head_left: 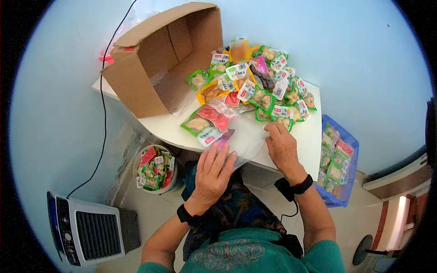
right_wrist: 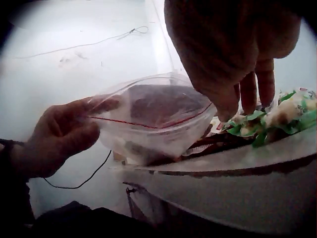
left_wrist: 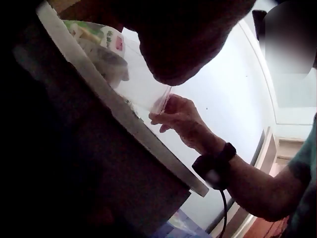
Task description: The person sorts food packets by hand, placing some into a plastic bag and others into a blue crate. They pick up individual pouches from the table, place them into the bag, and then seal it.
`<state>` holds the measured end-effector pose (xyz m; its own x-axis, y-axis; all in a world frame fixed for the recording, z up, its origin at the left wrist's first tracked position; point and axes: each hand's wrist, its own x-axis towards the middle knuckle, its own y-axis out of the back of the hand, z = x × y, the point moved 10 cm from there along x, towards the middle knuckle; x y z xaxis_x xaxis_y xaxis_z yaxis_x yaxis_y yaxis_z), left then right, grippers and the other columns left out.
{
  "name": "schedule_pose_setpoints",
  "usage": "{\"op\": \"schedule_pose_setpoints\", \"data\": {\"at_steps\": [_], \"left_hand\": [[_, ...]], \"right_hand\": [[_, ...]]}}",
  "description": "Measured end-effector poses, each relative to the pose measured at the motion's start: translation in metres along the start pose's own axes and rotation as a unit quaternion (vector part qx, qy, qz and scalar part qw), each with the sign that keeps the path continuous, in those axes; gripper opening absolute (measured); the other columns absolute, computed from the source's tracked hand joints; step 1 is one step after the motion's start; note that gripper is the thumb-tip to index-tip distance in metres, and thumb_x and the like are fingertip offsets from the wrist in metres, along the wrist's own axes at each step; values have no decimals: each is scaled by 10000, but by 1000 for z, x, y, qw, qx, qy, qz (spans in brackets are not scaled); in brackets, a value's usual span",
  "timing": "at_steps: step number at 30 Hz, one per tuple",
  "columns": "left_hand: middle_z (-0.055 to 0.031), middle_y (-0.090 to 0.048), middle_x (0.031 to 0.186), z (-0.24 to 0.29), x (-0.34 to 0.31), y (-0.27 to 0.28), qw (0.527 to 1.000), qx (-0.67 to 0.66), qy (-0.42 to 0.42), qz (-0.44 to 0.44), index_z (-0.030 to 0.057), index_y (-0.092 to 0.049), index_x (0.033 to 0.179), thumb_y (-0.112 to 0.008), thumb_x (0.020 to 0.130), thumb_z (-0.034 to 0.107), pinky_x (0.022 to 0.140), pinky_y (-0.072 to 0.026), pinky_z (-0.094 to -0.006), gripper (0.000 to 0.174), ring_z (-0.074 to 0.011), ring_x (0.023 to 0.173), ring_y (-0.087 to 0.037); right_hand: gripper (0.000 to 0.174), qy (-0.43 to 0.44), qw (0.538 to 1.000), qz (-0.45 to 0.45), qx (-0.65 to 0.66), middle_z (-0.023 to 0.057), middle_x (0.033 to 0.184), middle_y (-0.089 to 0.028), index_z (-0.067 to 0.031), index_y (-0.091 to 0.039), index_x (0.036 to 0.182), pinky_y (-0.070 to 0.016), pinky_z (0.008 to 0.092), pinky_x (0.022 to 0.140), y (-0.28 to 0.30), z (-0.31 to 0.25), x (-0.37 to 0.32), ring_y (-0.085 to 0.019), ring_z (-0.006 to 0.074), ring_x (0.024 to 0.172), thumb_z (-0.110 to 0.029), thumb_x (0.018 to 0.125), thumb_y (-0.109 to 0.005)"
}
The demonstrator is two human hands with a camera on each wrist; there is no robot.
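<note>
A clear zip-lock bag (head_left: 249,139) with a red line along its mouth (right_wrist: 158,127) spans both hands at the table's front edge. My right hand (head_left: 284,150) pinches one side of the mouth between thumb and fingertips. On the other side, my left hand (head_left: 211,175) holds the bag's edge, its thumb and long fingers on either side of the film in the right wrist view. Several snack packets, among them a red one (head_left: 217,117) and a green-edged one (head_left: 199,123), lie at the bag's far end, seen through the film.
A heap of snack packets (head_left: 264,98) covers the back of the white table (head_left: 312,148). An open cardboard box (head_left: 136,82) lies on its side at left. Below stand a bucket of packets (head_left: 175,182), a blue basket (head_left: 348,182) and an air cooler (head_left: 91,232).
</note>
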<state>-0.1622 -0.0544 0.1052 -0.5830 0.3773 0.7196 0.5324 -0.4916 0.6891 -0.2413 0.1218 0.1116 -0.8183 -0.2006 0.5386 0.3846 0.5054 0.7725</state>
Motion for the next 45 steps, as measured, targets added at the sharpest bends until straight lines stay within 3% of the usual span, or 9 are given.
{"op": "schedule_pose_setpoints", "data": {"at_steps": [8, 11, 14, 17, 18, 25, 33, 39, 45], "left_hand": [[-102, -599, 1353, -12, 3, 14, 1000, -27, -6, 3, 87, -651, 1229, -737, 811, 134, 1047, -431, -493, 430, -348, 1298, -523], [-112, -647, 1273, -32, 29, 47, 998, -57, 22, 26, 69, -671, 1196, -718, 841, 131, 1035, -440, -486, 363, -359, 1271, -545], [-98, -699, 1160, -44, 63, 109, 989, -110, 69, 71, 35, -692, 1148, -652, 941, 156, 999, -467, -409, 243, -284, 1168, -616], [-70, -719, 1069, -79, 64, 115, 875, -391, 284, 0, -6, -699, 1110, -563, 1027, 201, 945, -483, -326, 261, -180, 1038, -645], [-57, -713, 1037, -84, 60, 106, 832, -472, 292, -3, -27, -693, 1100, -529, 1052, 228, 906, -484, -281, 307, -117, 972, -625], [-86, -722, 1034, -59, -32, 43, 654, -619, 407, -154, -24, -701, 1098, -551, 1040, 249, 922, -509, -317, 317, -154, 978, -664], [-67, -716, 1034, -61, -46, 43, 718, -557, 403, -104, -23, -692, 1130, -674, 969, 176, 860, -529, -298, 257, -136, 962, -652], [-153, -705, 991, -26, 13, 87, 934, -272, 188, -139, 13, -693, 1132, -843, 751, 167, 820, -532, -373, 438, -291, 928, -677], [-125, -693, 884, -6, 30, 76, 957, -225, 136, -126, 41, -700, 953, -811, 755, 105, 752, -523, -388, 236, -298, 843, -668]], "right_hand": [[155, 45, 997, 62, 31, 140, 955, -635, -45, -595, 986, -545, 416, 727, 16, -5, 7, -642, 347, 871, 1, 847, -645], [121, 32, 992, 71, 101, 127, 956, -640, -36, -588, 969, -543, 374, 720, 31, -11, 27, -646, 313, 850, 1, 869, -646], [113, 62, 962, 107, 243, 94, 954, -645, -30, -580, 971, -534, 326, 720, 73, -43, 51, -645, 238, 848, -6, 889, -654], [90, 46, 935, 45, 348, 56, 943, -648, -21, -581, 968, -524, 286, 731, 86, -58, 62, -624, 140, 864, -15, 915, -654], [75, -16, 907, 1, 422, 23, 918, -641, -19, -586, 951, -513, 257, 745, 77, -52, 59, -599, 83, 856, -28, 928, -657], [84, -194, 800, -168, 542, -12, 908, -637, -26, -612, 992, -469, 198, 733, 53, -45, -26, -571, 44, 814, -58, 941, -671], [91, -226, 787, -80, 569, 10, 893, -651, -12, -610, 1016, -491, 206, 709, 26, -29, -58, -588, 60, 787, -55, 955, -661], [91, -226, 804, -76, 545, 34, 895, -673, -1, -612, 1007, -522, 228, 722, 28, -35, -56, -632, 84, 802, -48, 951, -666], [79, -228, 808, -54, 540, 52, 877, -687, 15, -615, 999, -533, 233, 706, 39, -40, -60, -652, 100, 787, -25, 947, -660]]}}
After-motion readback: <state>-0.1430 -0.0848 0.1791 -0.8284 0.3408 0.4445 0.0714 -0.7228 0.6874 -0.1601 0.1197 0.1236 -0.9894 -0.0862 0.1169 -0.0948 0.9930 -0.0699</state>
